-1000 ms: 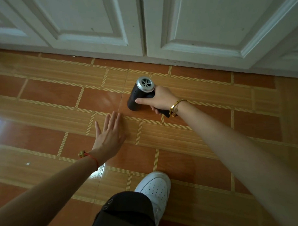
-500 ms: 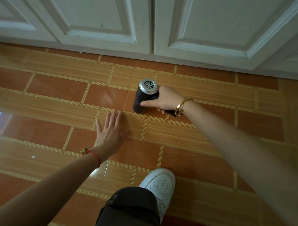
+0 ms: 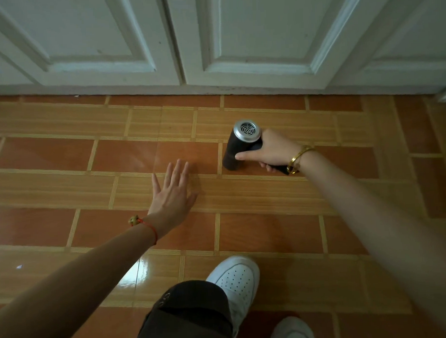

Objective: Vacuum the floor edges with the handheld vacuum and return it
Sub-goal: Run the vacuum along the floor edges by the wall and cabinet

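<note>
I hold the vacuum [image 3: 237, 145] in my right hand [image 3: 272, 152], fingers wrapped around its handle and the index finger stretched along the black body; the mouth points down to the floor [image 3: 66, 189] and the silver grille looks up at me. It stands at about 1 o'clock from my left hand [image 3: 173, 193], which lies flat and spread on the tiles and holds nothing. The doors [image 3: 237, 42] run across 12 o'clock, and the vacuum is near their bottom edge but not touching it. I judge the edge cleaning is in progress; how much edge is already done I cannot tell. The return is still left.
</note>
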Action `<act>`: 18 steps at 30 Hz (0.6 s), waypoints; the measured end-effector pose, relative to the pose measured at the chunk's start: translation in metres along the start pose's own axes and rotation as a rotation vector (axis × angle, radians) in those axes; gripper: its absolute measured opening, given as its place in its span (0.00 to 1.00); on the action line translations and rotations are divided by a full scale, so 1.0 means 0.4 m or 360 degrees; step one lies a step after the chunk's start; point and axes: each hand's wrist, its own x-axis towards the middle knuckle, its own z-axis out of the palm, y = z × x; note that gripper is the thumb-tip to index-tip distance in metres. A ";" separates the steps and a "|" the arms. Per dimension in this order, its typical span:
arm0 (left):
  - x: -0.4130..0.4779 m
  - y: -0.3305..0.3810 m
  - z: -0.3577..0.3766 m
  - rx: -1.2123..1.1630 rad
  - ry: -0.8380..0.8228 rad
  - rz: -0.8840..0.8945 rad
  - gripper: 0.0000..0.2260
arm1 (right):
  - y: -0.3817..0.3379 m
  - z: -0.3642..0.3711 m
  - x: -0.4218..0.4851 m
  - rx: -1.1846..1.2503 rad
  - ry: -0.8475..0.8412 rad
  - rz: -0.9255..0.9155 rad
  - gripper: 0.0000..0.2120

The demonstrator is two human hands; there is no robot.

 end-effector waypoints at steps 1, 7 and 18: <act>0.007 0.012 -0.001 0.0009 0.0001 0.0025 0.33 | 0.014 -0.007 -0.011 -0.0032 0.0051 0.0001 0.21; 0.049 0.091 -0.003 0.0038 -0.0026 0.0169 0.33 | 0.108 -0.053 -0.084 -0.0063 0.0087 0.0096 0.20; 0.096 0.211 0.024 0.0070 -0.0015 0.0405 0.33 | 0.195 -0.065 -0.185 -0.0179 0.0282 0.0159 0.24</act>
